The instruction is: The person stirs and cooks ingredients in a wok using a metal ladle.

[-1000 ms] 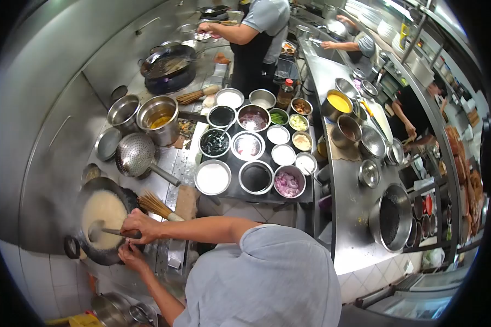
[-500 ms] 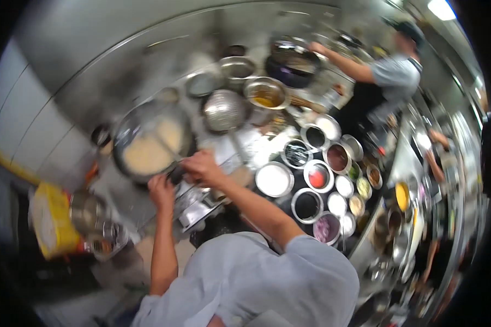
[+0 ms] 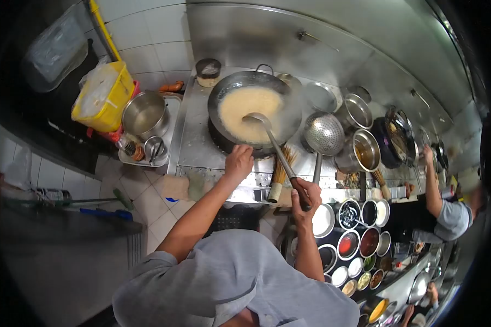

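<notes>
A dark wok [image 3: 217, 101] holds a pale, creamy liquid [image 3: 245, 106] with steam over it. My right hand [image 3: 306, 199] is wrapped round the wooden end of a long-handled ladle [image 3: 274, 143], whose bowl rests in the liquid. My left hand [image 3: 239, 162] is at the wok's near rim, fingers curled; whether it grips the rim or a cloth there is hidden. Between my hands lies a bamboo brush [image 3: 280, 177]. A perforated strainer [image 3: 323, 133] sits just right of the wok.
Metal pots [image 3: 356, 110] stand right of the strainer. Bowls of ingredients [image 3: 323, 219] fill the lower right. A co-worker [image 3: 454, 218] is at another wok on the right. At the left are a yellow tub [image 3: 106, 98], a steel pot [image 3: 145, 113] and a tray [image 3: 170, 131].
The view has swung left, bringing the wok to the centre. My right hand has moved away from my left along with the ladle handle; both hands were close together before.
</notes>
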A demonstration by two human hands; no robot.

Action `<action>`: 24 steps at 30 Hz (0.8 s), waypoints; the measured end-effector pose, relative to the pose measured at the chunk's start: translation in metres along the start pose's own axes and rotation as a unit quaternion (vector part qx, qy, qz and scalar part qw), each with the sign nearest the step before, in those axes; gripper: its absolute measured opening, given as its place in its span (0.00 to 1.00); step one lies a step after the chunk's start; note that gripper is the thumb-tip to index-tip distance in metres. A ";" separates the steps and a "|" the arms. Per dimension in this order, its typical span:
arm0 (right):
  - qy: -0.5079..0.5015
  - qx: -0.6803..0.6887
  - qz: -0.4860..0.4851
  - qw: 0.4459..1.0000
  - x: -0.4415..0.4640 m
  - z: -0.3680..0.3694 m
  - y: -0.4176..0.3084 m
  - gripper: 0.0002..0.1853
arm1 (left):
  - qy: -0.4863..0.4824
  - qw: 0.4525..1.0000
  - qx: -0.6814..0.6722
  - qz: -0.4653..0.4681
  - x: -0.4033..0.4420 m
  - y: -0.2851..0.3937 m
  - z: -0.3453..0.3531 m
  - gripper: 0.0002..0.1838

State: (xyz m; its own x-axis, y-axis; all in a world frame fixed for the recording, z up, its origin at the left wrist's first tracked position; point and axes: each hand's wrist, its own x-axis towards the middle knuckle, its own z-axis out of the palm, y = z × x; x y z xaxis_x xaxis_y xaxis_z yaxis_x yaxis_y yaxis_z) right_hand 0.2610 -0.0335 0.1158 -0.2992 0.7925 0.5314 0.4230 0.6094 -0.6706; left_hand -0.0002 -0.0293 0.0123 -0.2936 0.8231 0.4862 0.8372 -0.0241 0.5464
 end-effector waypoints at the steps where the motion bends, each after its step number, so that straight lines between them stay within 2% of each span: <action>1: -0.006 0.005 -0.005 1.000 0.003 0.003 -0.001 0.15 | -0.001 1.000 0.001 0.008 0.000 0.001 -0.001 0.15; 5: 0.001 0.038 0.001 0.999 0.014 0.020 -0.001 0.14 | -0.002 1.000 -0.005 0.011 -0.001 0.004 -0.006 0.17; 9: -0.008 0.003 -0.011 1.000 0.025 0.051 0.007 0.14 | 0.002 1.000 -0.004 0.016 -0.005 0.003 -0.006 0.18; 15: 0.008 0.016 -0.098 0.995 0.048 0.096 0.036 0.16 | -0.013 1.000 -0.016 0.012 -0.006 0.000 -0.005 0.20; 17: -0.010 0.012 -0.098 0.995 0.054 0.105 0.048 0.18 | -0.016 1.000 -0.019 0.007 -0.006 -0.001 -0.006 0.20; 19: -0.016 -0.012 -0.151 0.988 0.063 0.112 0.054 0.20 | -0.005 1.000 -0.016 0.019 -0.007 0.000 -0.007 0.20; 23: -0.039 -0.077 -0.191 0.978 0.067 0.110 0.064 0.22 | -0.007 0.999 -0.020 0.031 0.001 0.002 -0.010 0.19; 24: -0.056 -0.103 -0.201 0.973 0.068 0.107 0.063 0.22 | -0.045 0.999 -0.018 0.022 0.004 -0.001 -0.005 0.18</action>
State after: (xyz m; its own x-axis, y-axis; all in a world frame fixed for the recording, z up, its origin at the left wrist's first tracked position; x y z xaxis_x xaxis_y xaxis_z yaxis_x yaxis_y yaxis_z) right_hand 0.1758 0.0616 0.0543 -0.5618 0.4960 0.6621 0.4118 0.8618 -0.2962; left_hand -0.0049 -0.0287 0.0173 -0.2132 0.8686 0.4472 0.8301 -0.0803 0.5518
